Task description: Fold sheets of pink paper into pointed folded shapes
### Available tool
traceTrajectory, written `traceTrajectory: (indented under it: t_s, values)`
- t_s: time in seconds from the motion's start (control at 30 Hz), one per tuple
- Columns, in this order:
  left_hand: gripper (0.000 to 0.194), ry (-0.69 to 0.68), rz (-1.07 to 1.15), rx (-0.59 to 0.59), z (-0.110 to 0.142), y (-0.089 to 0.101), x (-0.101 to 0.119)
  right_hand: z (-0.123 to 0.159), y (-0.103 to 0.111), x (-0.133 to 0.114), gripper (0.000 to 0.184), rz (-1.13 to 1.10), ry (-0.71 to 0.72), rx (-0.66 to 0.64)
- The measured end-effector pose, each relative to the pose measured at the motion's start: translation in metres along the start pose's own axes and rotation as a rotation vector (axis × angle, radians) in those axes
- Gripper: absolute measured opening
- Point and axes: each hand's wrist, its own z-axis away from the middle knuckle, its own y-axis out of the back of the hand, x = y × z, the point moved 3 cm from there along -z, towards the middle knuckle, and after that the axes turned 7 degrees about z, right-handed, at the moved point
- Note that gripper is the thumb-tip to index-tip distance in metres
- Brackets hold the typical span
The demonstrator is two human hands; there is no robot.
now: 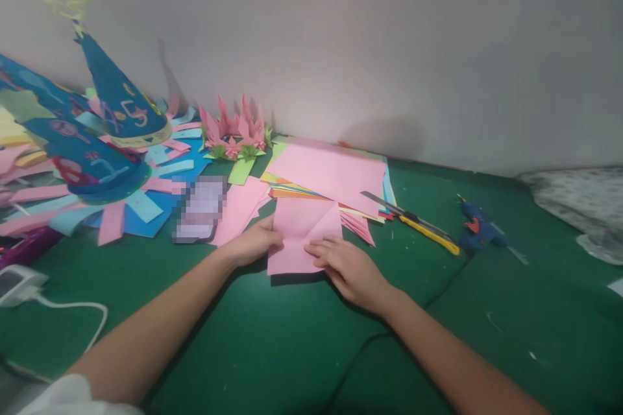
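A square sheet of pink paper with a crease across its upper part is held just above the green table. My left hand pinches its left edge, thumb on top and fingers partly hidden underneath. On the other side my right hand grips the lower right part, its fingers over the top face and its thumb out of sight. Behind it lies a stack of coloured paper sheets, pink uppermost. More pink pieces lie by my left hand, beside a phone whose screen is blurred out.
A yellow utility knife with its blade out touches the stack's right side. Farther right lies a blue glue gun with a black cord. A pink paper crown and decorated blue cone hats stand left. A white charger trails its cable.
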Motion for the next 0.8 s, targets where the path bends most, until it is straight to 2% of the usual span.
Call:
traceTrajectory:
  t_s: [0.13, 0.3, 0.37, 0.43, 0.53, 0.63, 0.73, 0.8]
  values:
    - [0.047, 0.039, 0.038, -0.036, 0.001, 0.002, 0.0, 0.004, 0.002, 0.002, 0.017, -0.057, -0.122, 0.072]
    - [0.035, 0.07, 0.035, -0.164, 0.001, -0.002, 0.001, 0.011, 0.007, 0.012, 0.003, -0.04, -0.437, 0.255]
    - [0.031, 0.072, 0.008, -0.209, 0.001, -0.003, -0.002, 0.013, 0.009, 0.017, 0.008, -0.038, -0.52, 0.339]
    - [0.03, 0.09, -0.023, -0.26, 0.002, -0.004, -0.005, 0.013, 0.011, 0.019, 0.014, -0.033, -0.529, 0.375]
    - [0.032, 0.125, 0.002, -0.334, 0.005, -0.005, -0.008, 0.011, 0.01, 0.019, 0.009, -0.033, -0.45, 0.327]
    - [0.053, 0.097, 0.068, -0.392, 0.008, -0.007, -0.003, 0.011, 0.007, 0.016, 0.011, -0.059, -0.418, 0.244]
    - [0.06, 0.032, 0.009, -0.41, 0.009, -0.011, 0.004, 0.012, 0.002, 0.012, 0.019, -0.07, -0.391, 0.162]
    - [0.068, 0.02, -0.037, -0.4, 0.01, -0.014, 0.006, 0.014, -0.001, 0.011, 0.023, -0.108, -0.405, 0.159]
